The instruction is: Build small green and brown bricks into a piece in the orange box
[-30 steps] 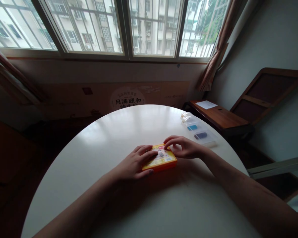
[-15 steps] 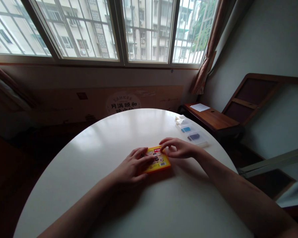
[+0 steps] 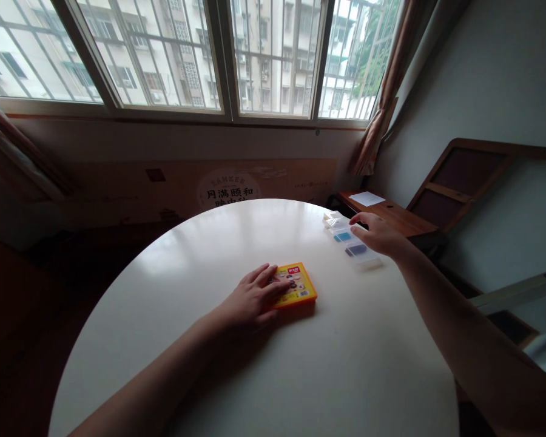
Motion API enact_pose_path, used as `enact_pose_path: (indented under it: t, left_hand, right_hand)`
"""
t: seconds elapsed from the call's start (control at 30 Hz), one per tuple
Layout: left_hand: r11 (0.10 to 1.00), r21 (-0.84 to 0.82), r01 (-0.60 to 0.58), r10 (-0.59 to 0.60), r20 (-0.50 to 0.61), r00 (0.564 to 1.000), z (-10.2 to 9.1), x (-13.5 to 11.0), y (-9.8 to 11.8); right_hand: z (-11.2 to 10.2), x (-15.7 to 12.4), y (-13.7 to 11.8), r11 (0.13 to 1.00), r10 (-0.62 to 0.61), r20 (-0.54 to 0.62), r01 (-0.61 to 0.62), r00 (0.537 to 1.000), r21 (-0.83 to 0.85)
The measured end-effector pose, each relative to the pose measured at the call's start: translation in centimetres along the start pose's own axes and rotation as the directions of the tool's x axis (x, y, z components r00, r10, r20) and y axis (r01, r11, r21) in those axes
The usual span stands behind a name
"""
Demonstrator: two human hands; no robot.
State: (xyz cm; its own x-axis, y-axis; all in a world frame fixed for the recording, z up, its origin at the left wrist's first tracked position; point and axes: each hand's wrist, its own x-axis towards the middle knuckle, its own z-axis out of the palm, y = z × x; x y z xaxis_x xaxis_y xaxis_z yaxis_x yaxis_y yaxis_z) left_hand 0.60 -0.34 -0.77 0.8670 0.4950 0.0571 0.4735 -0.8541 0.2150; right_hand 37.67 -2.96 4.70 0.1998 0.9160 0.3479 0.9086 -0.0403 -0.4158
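Note:
A flat yellow and orange box (image 3: 306,285) with a printed lid lies in the middle of the white table (image 3: 346,376). My left hand (image 3: 255,294) holds its left end, with fingers across the lid and the thumb along the near side. Farther back on the right is a clear plastic case (image 3: 366,260) with a blue block (image 3: 343,237) and a dark purple-grey block (image 3: 356,250) in it. Over the right side of this case hovers my right hand (image 3: 375,232), thumb and fingers apart, nothing visible between them. Whether its fingertips touch the case I cannot tell.
Beyond the table's right rim stands a wooden bench (image 3: 404,221) with a white paper sheet (image 3: 367,198) on it. A printed cardboard panel (image 3: 273,176) leans below the barred window (image 3: 273,60). Curtains (image 3: 375,133) hang on both sides.
My right hand has left the box and moved back and right to the clear case. My left hand has stayed on the box. The view has shifted slightly.

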Motion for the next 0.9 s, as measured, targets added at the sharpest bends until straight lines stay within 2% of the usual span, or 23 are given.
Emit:
enact_pose_path:
  t: [0.2, 0.3, 0.43, 0.67, 0.9]
  left_hand:
    - [0.998, 0.058, 0.031, -0.030, -0.018, 0.999, 1.1, 1.1, -0.4]
    - [0.998, 0.053, 0.042, -0.039, -0.059, 0.998, 0.9, 1.1, -0.3]
    - [0.992, 0.051, 0.111, -0.107, -0.078, 0.991, 0.5, 0.8, -0.6]
    - [0.988, 0.019, 0.152, -0.152, -0.033, 0.988, 0.6, 0.6, -1.5]
    - [0.984, 0.007, 0.178, -0.177, -0.016, 0.984, 0.4, 0.3, -1.5]
  right_hand:
    - [2.0, -2.1, 3.7, 0.960, 0.240, 0.079, -0.225, 0.968, -0.164]
    - [3.0, -2.9, 4.3, 0.931, 0.317, 0.109, -0.287, 0.942, -0.225]
    - [3.7, -3.5, 4.2, 0.894, 0.387, 0.125, -0.339, 0.913, -0.294]
    - [3.8, -3.4, 4.0, 0.871, 0.416, 0.113, -0.360, 0.902, -0.334]
    - [3.3, -4.6, 4.6, 0.918, 0.352, 0.135, -0.314, 0.926, -0.243]
